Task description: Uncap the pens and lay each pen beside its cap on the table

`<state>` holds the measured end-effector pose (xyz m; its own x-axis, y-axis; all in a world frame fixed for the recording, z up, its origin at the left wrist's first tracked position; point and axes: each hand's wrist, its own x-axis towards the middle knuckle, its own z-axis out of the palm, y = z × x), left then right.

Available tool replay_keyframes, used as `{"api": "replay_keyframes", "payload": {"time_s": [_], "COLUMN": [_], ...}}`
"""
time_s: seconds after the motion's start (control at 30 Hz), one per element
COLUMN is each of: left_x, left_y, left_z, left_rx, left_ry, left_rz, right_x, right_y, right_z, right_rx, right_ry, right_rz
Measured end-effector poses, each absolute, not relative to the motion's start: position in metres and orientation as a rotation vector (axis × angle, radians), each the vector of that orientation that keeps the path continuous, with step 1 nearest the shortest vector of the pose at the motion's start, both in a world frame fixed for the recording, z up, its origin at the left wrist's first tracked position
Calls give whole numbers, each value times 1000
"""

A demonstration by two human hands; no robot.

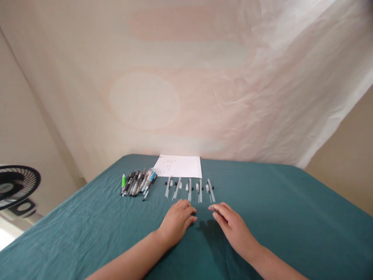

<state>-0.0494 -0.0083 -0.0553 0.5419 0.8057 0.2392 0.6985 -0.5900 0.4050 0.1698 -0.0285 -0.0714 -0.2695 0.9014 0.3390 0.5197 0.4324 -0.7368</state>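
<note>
While translucent tubes (190,189) lie near, the right hand (233,225) pinches something slender (215,210).

Pale pinkish sheet (204,97) behind green-covered table (276,202); black fan (14,187) left, beige wall (346,163) right.

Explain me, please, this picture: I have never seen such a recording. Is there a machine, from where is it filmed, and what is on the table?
There is no robot here: a person works with two bare hands. The single picture comes from a camera worn on the head, looking forward and down.

A green cloth covers the table. On it lie a pile of pens, a white sheet of paper with some writing, and a row of five clear tubes with small dark and clear pieces beside them.

The right hand pinches a slim object, too hidden to name surely. The left hand is open, with nothing visible in it.
</note>
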Motion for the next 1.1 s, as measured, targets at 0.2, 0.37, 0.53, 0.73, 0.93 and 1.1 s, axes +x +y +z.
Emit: {"api": "replay_keyframes", "payload": {"time_s": [0.2,0.37,0.53,0.73,0.93,1.1], "left_x": [-33,-25,-30,-43,-50,-49], "left_y": [-14,-16,-10,3,0,-6], "left_z": [-60,-63,-66,-62,-54,-49], "left_rx": [1742,1414,1332,1319,1878,2330], "left_ry": [1023,860,915,969,1116,1090], "left_rz": [797,807,865,1011,922,775], "right_x": [163,154,157,174,191,196], "right_y": [-36,-40,-37,-28,-16,-13], "right_z": [-62,-65,-66,-64,-69,-69], "right_rx": [-1113,-867,-837,-874,-878,-931], "right_ry": [-1597,-1271,-1206,-1169,-1165,-1213], "right_rz": [1491,2015,2184,2285,2318,2328]}}
